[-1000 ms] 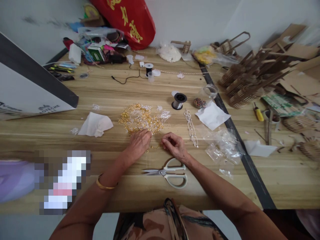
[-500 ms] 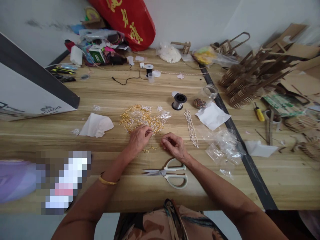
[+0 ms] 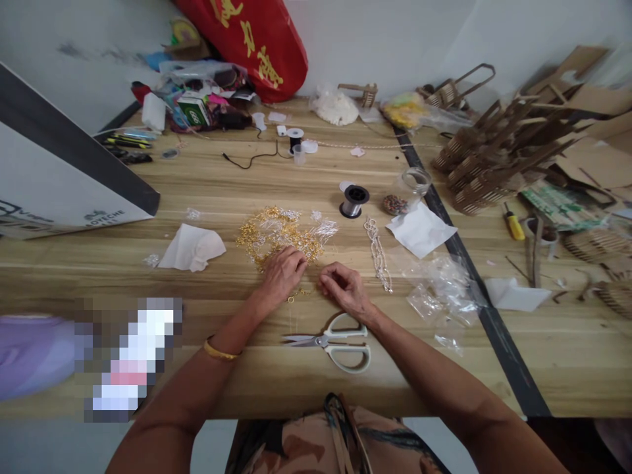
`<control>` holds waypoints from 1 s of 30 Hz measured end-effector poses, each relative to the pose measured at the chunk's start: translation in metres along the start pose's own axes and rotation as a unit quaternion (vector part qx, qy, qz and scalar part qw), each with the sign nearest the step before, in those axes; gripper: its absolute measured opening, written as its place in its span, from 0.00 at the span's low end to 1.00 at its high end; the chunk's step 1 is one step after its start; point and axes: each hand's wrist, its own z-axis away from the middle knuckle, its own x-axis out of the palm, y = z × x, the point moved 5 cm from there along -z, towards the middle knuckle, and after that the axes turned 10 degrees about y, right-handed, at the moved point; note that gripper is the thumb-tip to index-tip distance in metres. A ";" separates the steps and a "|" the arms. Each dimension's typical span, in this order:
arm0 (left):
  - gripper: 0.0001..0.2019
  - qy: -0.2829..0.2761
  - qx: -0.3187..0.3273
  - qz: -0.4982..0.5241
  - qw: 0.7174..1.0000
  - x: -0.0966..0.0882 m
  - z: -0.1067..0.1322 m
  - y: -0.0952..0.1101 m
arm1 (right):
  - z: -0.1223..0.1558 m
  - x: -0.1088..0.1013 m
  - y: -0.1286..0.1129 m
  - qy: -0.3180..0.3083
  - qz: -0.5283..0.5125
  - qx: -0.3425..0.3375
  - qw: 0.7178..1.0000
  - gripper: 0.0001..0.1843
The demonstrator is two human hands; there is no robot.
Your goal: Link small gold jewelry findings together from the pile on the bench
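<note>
My left hand (image 3: 284, 273) is closed in a pinch at the near edge of a pile of small gold and silver beads (image 3: 276, 230); what its fingertips hold is too small to make out. Just to its right, my right hand (image 3: 345, 286) is also pinched, the tips hidden or too fine to read. Between and below the hands lies a little gold chain piece (image 3: 301, 291) with a ring (image 3: 290, 299), from which thin pale strands run down. White-handled scissors (image 3: 328, 341) lie in front of my hands, blades pointing left.
Beyond my hands stands a black wire spool (image 3: 354, 200). Rightward lie a silver chain (image 3: 378, 257), white paper (image 3: 421, 229), clear plastic bags (image 3: 447, 289) and a jar of beads (image 3: 412, 187). Crumpled tissue (image 3: 192, 247) is at left; small woven baskets (image 3: 474, 178) are stacked far right.
My left hand has shifted slightly right, closer to my right hand, still pinched. My right hand stays where it was.
</note>
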 end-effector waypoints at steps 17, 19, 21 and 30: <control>0.05 0.071 -0.041 0.036 0.996 -0.009 -0.002 -0.012 | 0.000 0.001 0.002 -0.005 -0.002 0.003 1.000 0.12; 0.05 0.081 -0.068 0.062 0.992 -0.011 -0.002 -0.014 | 0.000 0.001 0.000 -0.006 -0.003 0.001 1.000 0.12; 0.04 0.083 -0.101 0.137 0.982 -0.013 -0.002 -0.016 | -0.001 0.000 -0.004 -0.003 0.002 -0.009 1.000 0.11; 0.07 -0.028 -0.141 0.365 0.920 -0.008 0.002 -0.006 | 0.001 -0.005 -0.028 0.037 0.109 -0.183 0.976 0.06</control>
